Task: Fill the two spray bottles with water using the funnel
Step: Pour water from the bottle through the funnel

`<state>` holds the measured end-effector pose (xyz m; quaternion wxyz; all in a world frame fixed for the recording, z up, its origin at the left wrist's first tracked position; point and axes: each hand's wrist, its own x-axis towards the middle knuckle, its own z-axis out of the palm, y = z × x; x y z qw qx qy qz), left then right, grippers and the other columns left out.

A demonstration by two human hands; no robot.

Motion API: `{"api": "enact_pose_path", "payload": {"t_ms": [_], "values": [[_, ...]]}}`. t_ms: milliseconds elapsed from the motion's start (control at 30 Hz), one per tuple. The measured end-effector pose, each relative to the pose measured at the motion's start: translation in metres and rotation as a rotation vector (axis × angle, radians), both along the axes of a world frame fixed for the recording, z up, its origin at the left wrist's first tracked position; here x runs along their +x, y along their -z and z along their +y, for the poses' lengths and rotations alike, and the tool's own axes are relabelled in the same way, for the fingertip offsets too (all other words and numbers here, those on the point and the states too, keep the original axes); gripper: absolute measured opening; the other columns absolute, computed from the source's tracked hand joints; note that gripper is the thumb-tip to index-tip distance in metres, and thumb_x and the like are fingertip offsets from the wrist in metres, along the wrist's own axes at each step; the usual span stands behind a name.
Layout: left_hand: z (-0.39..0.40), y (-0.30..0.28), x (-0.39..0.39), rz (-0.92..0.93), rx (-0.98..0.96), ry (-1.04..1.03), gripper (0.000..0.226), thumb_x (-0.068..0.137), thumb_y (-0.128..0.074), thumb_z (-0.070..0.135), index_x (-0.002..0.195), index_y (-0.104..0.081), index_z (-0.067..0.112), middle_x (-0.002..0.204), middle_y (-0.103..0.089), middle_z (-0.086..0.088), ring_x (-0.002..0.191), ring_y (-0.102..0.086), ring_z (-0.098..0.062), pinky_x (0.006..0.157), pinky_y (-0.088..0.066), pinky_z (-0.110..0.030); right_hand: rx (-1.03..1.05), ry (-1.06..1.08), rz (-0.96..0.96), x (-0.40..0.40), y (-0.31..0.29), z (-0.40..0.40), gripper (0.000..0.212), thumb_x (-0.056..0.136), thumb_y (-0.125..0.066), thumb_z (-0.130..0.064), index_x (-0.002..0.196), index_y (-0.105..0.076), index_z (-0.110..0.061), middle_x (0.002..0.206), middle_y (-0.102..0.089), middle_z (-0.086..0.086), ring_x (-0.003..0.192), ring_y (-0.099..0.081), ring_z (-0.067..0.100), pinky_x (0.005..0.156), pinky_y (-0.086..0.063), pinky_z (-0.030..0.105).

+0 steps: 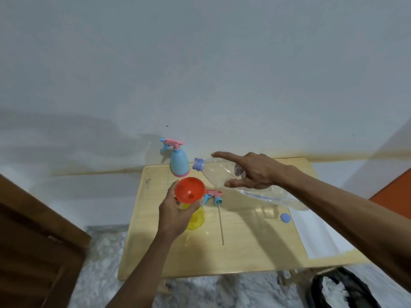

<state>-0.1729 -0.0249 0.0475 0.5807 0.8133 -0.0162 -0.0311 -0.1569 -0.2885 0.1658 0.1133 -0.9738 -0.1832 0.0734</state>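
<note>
Head view of a filling step at a wooden bench point(244, 252). The left hand point(175, 214) curls its fingers around the neck of a yellow spray bottle point(196, 220) standing on the bench and steadies an orange funnel point(189, 190) seated in its mouth, the funnel's bowl facing up.

The right hand point(253, 172) holds a clear water bottle point(222, 172) between thumb and curled fingers, with the index finger stretched straight out. This bottle lies close to horizontal, its long axis running from lower right to upper left, and its open neck point(198, 163) points left. The neck sits just above and slightly behind the funnel's rim, not yet over the bowl's middle; little water can be made out inside.

The coming move appears to turn on this offset: the neck must come forward over the bowl and tip down, a job for the right hand, which is the nearer.

A blue spray bottle point(179, 162) with its spray head fitted stands at the bench's far edge. The yellow bottle's removed spray head point(213, 195) lies just right of the funnel, and a blue cap point(285, 218) lies farther right.
</note>
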Motion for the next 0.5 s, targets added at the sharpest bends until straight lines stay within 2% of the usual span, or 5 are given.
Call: {"api": "enact_pose_path", "payload": {"t_ms": [100,267,367,433,500], "values": [[0.001,-0.001,0.000,0.011,0.000,0.003,0.082,0.064,-0.091,0.041,0.127,-0.039,0.049,0.115,-0.058,0.018,0.116,-0.059,-0.013,0.098,-0.052,-0.036,-0.067,-0.042,0.001,0.001,0.008,-0.003,0.081,0.091,-0.055,-0.068,0.153,-0.005,-0.057,0.106,-0.073,-0.002,0.104,-0.065,0.024,0.075,-0.048,0.033],[0.001,-0.002,0.001,0.014,-0.005,-0.002,0.088,0.055,-0.088,0.054,0.128,-0.040,0.048,0.114,-0.059,0.019,0.116,-0.060,-0.014,0.099,-0.052,-0.036,-0.172,-0.085,0.000,0.004,0.012,-0.003,0.080,0.093,-0.053,-0.067,0.155,-0.004,-0.055,0.102,-0.070,-0.005,0.104,-0.063,0.026,0.070,-0.041,0.032],[0.000,-0.002,0.002,0.018,0.002,0.002,0.089,0.063,-0.091,0.043,0.137,-0.042,0.039,0.115,-0.058,0.017,0.118,-0.059,-0.015,0.098,-0.051,-0.035,-0.200,-0.102,-0.013,0.008,0.016,-0.005,0.081,0.092,-0.051,-0.070,0.154,-0.001,-0.057,0.111,-0.073,-0.003,0.106,-0.064,0.027,0.070,-0.043,0.032],[-0.001,-0.003,0.002,0.015,0.005,0.003,0.092,0.066,-0.091,0.037,0.144,-0.041,0.030,0.121,-0.057,0.011,0.120,-0.057,-0.017,0.099,-0.051,-0.035,-0.211,-0.109,-0.020,0.010,0.020,-0.007,0.081,0.091,-0.049,-0.073,0.152,0.001,-0.059,0.109,-0.074,-0.003,0.105,-0.064,0.028,0.072,-0.049,0.034],[-0.002,-0.003,0.002,0.017,0.004,0.002,0.093,0.067,-0.090,0.037,0.144,-0.041,0.029,0.123,-0.056,0.010,0.122,-0.057,-0.018,0.100,-0.051,-0.038,-0.227,-0.115,-0.024,0.013,0.023,-0.008,0.081,0.090,-0.048,-0.074,0.152,0.003,-0.060,0.106,-0.074,-0.002,0.102,-0.065,0.029,0.074,-0.052,0.035]]}}
